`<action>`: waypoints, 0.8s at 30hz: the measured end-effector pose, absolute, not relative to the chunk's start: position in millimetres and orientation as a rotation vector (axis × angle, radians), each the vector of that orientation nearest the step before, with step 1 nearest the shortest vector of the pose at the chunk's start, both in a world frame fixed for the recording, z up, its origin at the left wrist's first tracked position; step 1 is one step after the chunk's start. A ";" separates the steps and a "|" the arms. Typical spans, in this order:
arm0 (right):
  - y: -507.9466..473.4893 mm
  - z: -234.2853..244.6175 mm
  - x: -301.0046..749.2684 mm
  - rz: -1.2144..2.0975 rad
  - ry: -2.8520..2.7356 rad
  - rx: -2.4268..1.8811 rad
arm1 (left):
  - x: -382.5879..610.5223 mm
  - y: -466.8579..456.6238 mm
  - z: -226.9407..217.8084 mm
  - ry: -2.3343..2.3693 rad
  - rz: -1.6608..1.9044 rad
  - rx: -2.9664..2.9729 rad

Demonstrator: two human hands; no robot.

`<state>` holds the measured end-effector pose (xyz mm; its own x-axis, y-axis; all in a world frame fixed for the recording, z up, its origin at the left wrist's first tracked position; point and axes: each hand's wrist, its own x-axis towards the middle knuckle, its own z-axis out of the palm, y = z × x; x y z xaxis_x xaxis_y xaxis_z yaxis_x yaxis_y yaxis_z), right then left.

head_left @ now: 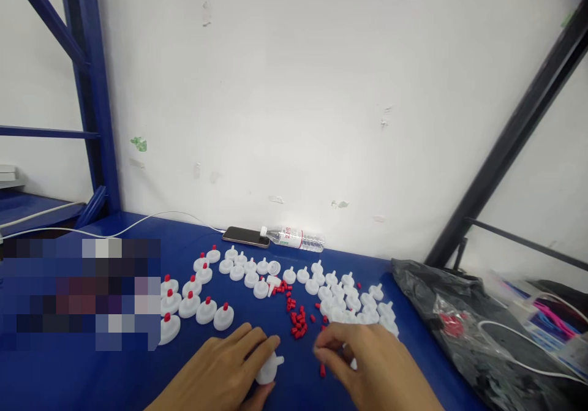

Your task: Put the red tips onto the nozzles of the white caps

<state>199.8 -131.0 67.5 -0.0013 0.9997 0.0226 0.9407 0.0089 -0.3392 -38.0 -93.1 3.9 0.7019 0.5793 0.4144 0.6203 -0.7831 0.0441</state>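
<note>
My left hand (229, 362) grips a white plastic lid with a short spout (267, 369); the spout points right and carries no red tip. Just right of it, my right hand (362, 356) has thumb and forefinger pinched together; whatever is between them is hidden. One small red cap (322, 371) shows under that hand. Beyond the hands lies a loose scatter of small red caps (298, 324). White spouted lids without red caps (337, 301) crowd behind my right hand. On the left, several white lids (223, 317) stand with red caps on their spouts.
A phone (245, 236) on a white cable and a clear plastic bottle (298, 239) lie along the wall. Black plastic sheeting (441, 325) with a clear bag of red pieces (452, 324) covers the right side. A blurred patch hides the left. Blue table (294, 392) beneath.
</note>
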 end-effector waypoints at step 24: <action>-116.3 55.8 184.8 0.440 -2.170 -1.928 | -35.2 -97.0 15.1 -1.100 -0.526 -2.894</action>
